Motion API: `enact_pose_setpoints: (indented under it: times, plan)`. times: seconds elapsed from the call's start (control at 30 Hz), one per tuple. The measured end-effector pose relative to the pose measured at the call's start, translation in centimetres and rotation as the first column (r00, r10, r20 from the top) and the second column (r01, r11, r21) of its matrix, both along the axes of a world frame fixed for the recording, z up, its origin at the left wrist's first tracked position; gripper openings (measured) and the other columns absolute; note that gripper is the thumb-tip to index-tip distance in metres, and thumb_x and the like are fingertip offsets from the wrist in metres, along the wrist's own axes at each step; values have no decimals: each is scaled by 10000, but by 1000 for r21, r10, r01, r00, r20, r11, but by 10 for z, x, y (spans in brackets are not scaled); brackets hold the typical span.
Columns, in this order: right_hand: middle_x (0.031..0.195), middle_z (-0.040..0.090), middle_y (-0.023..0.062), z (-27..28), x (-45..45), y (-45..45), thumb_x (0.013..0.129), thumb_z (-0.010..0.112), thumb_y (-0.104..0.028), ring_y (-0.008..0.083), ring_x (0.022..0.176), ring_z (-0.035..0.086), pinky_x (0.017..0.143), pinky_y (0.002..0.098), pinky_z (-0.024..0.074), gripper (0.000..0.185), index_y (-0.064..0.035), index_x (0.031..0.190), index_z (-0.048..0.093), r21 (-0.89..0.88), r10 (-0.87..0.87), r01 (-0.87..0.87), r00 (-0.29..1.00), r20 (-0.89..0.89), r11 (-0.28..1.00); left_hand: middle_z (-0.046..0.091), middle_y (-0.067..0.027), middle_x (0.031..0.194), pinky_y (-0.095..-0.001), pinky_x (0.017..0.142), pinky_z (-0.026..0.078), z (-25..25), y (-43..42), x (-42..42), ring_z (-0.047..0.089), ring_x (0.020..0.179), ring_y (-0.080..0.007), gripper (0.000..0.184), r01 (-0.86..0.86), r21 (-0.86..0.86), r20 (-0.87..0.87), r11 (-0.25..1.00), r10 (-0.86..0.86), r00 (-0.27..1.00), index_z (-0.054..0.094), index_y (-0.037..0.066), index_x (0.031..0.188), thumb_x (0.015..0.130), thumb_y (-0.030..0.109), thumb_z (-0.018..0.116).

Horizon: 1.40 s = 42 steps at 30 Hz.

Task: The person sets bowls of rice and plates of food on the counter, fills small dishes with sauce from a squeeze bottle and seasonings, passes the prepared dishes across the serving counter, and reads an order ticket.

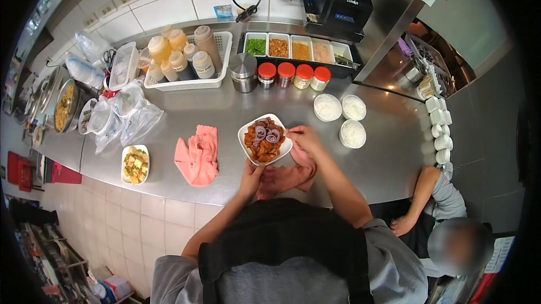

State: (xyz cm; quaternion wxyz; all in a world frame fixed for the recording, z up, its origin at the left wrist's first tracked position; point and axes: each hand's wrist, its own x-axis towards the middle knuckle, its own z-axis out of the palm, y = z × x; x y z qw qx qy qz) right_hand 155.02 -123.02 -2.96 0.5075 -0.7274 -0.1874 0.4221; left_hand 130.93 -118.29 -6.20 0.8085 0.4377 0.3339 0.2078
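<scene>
A square white bowl (243, 136) holds glossy reddish-brown chunks of food (265, 150) topped with purple onion rings (265, 131). My left hand (252, 176) grips its near edge from below. At the bowl's right corner, the fingers of my right hand (305, 138) are closed on the rim. A crumpled pink cloth (287, 177) lies on the counter under and beside my right wrist, partly hidden by the bowl and forearm. Another pink cloth (197, 155) lies to the left.
The steel counter (194, 104) carries a bowl of tofu-like cubes (135, 164), three rice bowls (328, 107), red-lidded jars (285, 73), a basket of squeeze bottles (186, 83) and topping trays (278, 46). Plastic bags (127, 113) lie left. Another person's arm (417, 199) rests at the right.
</scene>
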Motion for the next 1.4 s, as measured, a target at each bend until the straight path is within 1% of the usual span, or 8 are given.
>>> enact_pose_setpoints:
  times: [0.2, 0.4, 0.5, 0.7, 0.9, 1.1, 1.23, 1.4]
  plan:
    - [817, 709, 42, -9, 2, 13, 850, 739, -178, 154, 694, 623, 655, 292, 520, 194, 9, 901, 736, -98, 112, -77, 894, 435, 992, 653, -146, 1040, -289, 638, 580, 9, 2, 9, 689, 809, -177, 400, -85, -4, -127, 996, 83, 988, 388, 14, 1325, 945, 41, 510]
    - [738, 696, 69, -33, 25, 27, 842, 745, -244, 133, 680, 644, 639, 280, 518, 246, -13, 925, 744, 165, -116, 108, 992, 42, 980, 669, -148, 986, -305, 620, 582, 12, 0, 10, 693, 752, -191, 362, -105, 13, -147, 994, 106, 983, 411, 9, 1303, 956, 37, 507]
    - [803, 676, 28, -33, 35, 15, 867, 739, -274, 117, 702, 606, 654, 264, 505, 287, -30, 1018, 717, 65, 14, -16, 999, 35, 998, 682, -144, 921, -310, 613, 582, 19, -1, 6, 695, 734, -200, 335, -89, -7, -129, 996, 87, 988, 436, 11, 1287, 962, 42, 507]
    - [735, 702, 88, -15, 9, 25, 850, 742, -259, 136, 678, 650, 637, 287, 516, 264, -5, 923, 740, -103, 105, -64, 872, 478, 993, 689, -139, 913, -311, 634, 585, 10, -2, 7, 700, 778, -220, 297, -105, 11, -119, 994, 106, 987, 492, 0, 1249, 967, 86, 530]
    - [770, 716, 150, -22, 25, 39, 835, 746, -274, 200, 697, 672, 681, 344, 530, 294, 8, 918, 737, 104, -63, 46, 985, 160, 993, 695, -146, 893, -314, 637, 590, 18, -4, 8, 707, 775, -226, 261, -138, 48, -135, 989, 144, 980, 518, -6, 1216, 974, 93, 520]
    - [726, 696, 54, -20, 10, 44, 853, 746, -270, 138, 634, 616, 612, 303, 501, 286, 13, 897, 730, -110, 109, -64, 869, 482, 992, 697, -150, 884, -322, 636, 590, 7, -5, 9, 706, 766, -225, 308, -133, 39, -143, 990, 137, 980, 476, -3, 1261, 971, 91, 517]
    - [796, 730, 83, -12, 24, 63, 860, 733, -228, 134, 668, 642, 627, 303, 513, 245, 12, 910, 731, 94, -83, 46, 898, 432, 994, 696, -149, 886, -329, 629, 586, 6, -2, 8, 702, 752, -229, 328, -113, 72, -144, 991, 123, 982, 460, 2, 1272, 964, 94, 524]
    - [776, 721, 71, -9, 26, 60, 869, 716, -180, 113, 640, 617, 607, 285, 503, 208, 19, 926, 728, -10, 136, -147, 884, 448, 989, 696, -151, 900, -334, 634, 584, 6, -3, 6, 702, 750, -236, 323, -110, -19, -123, 994, 107, 987, 459, 8, 1272, 966, 89, 519]
